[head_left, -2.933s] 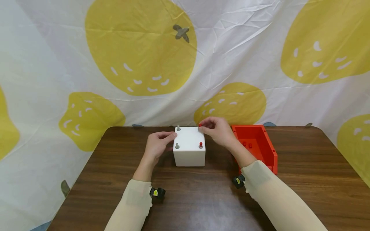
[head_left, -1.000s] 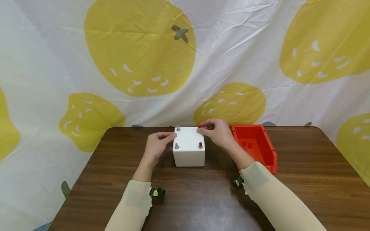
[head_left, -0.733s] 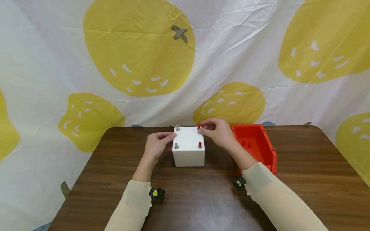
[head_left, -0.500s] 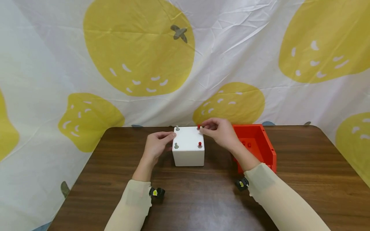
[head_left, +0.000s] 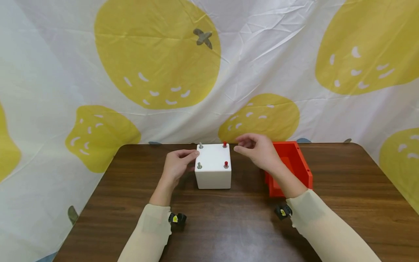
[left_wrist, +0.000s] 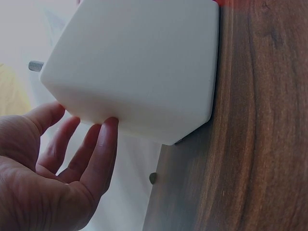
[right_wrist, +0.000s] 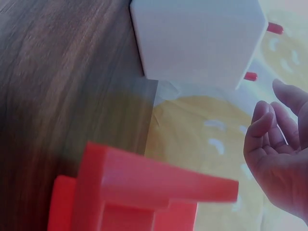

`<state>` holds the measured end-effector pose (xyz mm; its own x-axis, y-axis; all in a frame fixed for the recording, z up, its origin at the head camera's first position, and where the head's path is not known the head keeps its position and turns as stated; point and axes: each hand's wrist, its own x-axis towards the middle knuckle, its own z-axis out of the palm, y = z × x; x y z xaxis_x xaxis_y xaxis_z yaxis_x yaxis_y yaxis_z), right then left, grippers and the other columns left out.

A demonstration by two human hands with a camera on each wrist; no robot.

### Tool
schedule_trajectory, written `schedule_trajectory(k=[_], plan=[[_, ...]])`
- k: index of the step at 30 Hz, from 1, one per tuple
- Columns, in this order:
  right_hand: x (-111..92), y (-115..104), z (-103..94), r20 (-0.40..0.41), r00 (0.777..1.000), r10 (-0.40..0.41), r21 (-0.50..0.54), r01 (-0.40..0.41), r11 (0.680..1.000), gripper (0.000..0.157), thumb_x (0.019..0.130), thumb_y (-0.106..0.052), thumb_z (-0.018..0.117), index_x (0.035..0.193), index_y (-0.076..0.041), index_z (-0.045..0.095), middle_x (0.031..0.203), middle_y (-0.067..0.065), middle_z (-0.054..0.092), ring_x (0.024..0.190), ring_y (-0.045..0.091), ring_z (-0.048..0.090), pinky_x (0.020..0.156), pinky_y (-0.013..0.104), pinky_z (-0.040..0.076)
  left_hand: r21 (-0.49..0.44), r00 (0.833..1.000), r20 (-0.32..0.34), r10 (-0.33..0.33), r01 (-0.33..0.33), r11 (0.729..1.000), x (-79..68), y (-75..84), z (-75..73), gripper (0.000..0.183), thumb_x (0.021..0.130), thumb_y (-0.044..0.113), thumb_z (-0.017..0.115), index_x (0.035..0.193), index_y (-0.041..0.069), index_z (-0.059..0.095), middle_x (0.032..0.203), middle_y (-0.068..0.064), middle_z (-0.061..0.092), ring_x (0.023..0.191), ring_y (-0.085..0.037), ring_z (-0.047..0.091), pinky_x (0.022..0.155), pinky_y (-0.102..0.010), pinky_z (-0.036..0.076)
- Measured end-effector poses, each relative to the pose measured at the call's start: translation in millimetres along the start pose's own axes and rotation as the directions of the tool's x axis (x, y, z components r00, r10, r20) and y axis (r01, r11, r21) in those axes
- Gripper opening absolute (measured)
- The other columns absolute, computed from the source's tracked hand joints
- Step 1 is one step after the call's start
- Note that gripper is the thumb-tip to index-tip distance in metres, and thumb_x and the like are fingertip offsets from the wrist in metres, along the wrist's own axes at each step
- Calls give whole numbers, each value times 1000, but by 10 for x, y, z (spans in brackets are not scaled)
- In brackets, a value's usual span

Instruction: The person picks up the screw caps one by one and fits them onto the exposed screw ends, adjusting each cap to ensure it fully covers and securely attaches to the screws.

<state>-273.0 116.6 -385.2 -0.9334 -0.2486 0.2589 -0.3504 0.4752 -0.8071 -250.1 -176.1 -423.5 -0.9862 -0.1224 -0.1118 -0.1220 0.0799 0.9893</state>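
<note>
With its relaxed fingers touching the white box [head_left: 212, 180] on the table [head_left: 209, 233], the left hand [head_left: 176, 163] steadies it, we judge; the right hand [head_left: 262, 152], loosely curled, holds nothing we can see, just beside it. Red caps [head_left: 226, 163] top two right-side bolts; two left-side bare bolts [head_left: 199, 166] remain, halfway by our count. The red bin [head_left: 307, 169] sits at right.

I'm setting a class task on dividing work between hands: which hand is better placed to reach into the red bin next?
Probably the right hand: it appears to hold nothing and is nearer the red bin, while the left hand touches the left side of the white box.
</note>
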Motion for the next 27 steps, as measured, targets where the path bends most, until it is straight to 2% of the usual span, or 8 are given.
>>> schedule_trajectory(k=[8,21,27], plan=[[-93,13,-132,-12,1000,-16,-18,16,1000,25,93,-19,86,114,-9,77,96,5,75,87,23,68,72,26,58,-4,1000,6,-3,3,1000,-3,3,-3,30,97,24,83,119,3,79,120,-14,73,100,-23,71,94,-52,62],[-233,106,-385,-11,999,43,-76,-44,996,24,98,-22,80,119,-11,75,103,6,73,92,23,66,70,27,58,-16,1000,11,-4,4,1000,-17,15,1,31,97,23,82,119,2,79,120,-15,72,100,-23,71,94,-52,62],[-303,194,-530,-35,998,43,-168,-49,985,23,101,-23,77,120,-10,74,103,6,72,91,23,64,69,31,56,-15,1000,5,-3,3,1000,-14,4,6,30,97,22,82,119,2,79,120,-15,72,100,-24,70,94,-54,61]])
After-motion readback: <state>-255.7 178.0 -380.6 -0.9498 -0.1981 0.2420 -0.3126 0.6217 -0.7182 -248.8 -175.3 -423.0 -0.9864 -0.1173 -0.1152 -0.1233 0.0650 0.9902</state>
